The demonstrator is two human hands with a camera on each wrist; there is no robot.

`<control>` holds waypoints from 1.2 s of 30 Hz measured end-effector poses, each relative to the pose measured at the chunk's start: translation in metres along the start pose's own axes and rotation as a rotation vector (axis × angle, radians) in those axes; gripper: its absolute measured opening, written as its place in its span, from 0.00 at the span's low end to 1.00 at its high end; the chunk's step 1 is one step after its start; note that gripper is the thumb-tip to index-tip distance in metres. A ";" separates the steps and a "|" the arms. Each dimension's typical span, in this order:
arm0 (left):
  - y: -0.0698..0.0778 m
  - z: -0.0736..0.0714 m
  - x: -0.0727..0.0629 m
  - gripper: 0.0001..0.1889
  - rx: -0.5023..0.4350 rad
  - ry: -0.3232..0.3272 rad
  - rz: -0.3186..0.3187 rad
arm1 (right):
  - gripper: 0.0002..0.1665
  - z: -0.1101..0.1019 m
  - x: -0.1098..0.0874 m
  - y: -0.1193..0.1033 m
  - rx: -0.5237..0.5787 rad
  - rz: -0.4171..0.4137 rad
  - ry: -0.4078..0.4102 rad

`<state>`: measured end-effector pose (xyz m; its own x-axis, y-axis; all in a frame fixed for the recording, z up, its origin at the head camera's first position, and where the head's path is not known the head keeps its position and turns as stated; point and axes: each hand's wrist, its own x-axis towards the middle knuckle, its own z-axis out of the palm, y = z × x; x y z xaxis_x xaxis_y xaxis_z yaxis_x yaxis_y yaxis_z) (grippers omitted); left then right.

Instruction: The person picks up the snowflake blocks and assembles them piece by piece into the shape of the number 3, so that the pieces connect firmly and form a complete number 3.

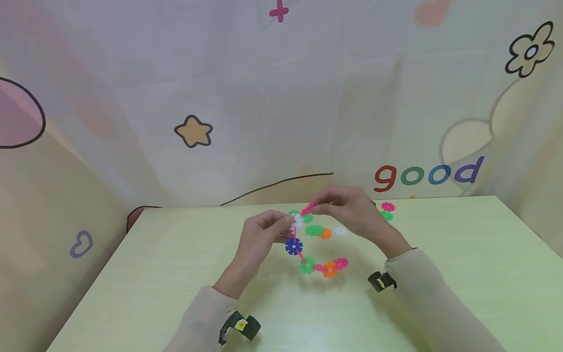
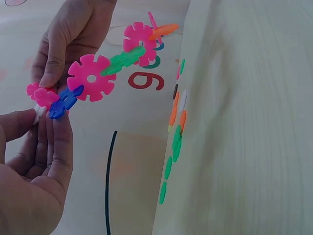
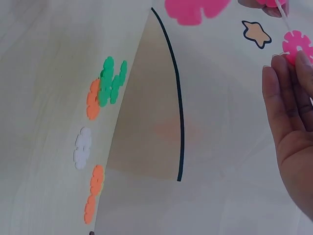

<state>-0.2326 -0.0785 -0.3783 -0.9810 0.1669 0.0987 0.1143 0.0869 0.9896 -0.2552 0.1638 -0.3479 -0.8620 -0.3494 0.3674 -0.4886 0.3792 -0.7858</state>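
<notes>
My left hand [image 1: 261,239] pinches a white notched plastic disc [image 1: 297,221] between thumb and fingers. From it hangs a chain of interlocking discs: a blue disc [image 1: 293,246], a green disc [image 1: 307,266], an orange disc [image 1: 329,270] and a pink end disc [image 1: 341,264], with pink ones between. Thumb and fingertips of my right hand [image 1: 349,208] pinch another pink disc [image 3: 297,45], its edge right at the white disc. In the left wrist view the chain stretches to the upper right, a large pink disc [image 2: 91,78] facing the camera.
Behind the hands, loose discs lie on the pale table [image 1: 176,274]: green discs [image 1: 314,230], an orange disc [image 1: 326,233] and a white disc [image 1: 340,231]. Farther right lies a pink disc [image 1: 388,207] beside a green one. A printed cloth [image 1: 264,122] rises at the table's back edge.
</notes>
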 end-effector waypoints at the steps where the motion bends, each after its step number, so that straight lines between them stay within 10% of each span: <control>1: 0.000 0.000 0.000 0.11 -0.003 -0.002 0.000 | 0.05 0.001 0.000 0.000 0.006 -0.009 -0.004; 27: 0.001 -0.006 0.001 0.09 0.023 -0.012 -0.005 | 0.06 0.024 -0.004 -0.005 -0.015 -0.149 0.078; 36: -0.002 -0.008 0.001 0.13 0.001 -0.123 0.005 | 0.09 0.013 -0.003 -0.003 -0.001 -0.116 0.001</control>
<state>-0.2346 -0.0861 -0.3790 -0.9538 0.2866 0.0901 0.1196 0.0871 0.9890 -0.2497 0.1524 -0.3534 -0.7996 -0.3900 0.4567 -0.5855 0.3371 -0.7372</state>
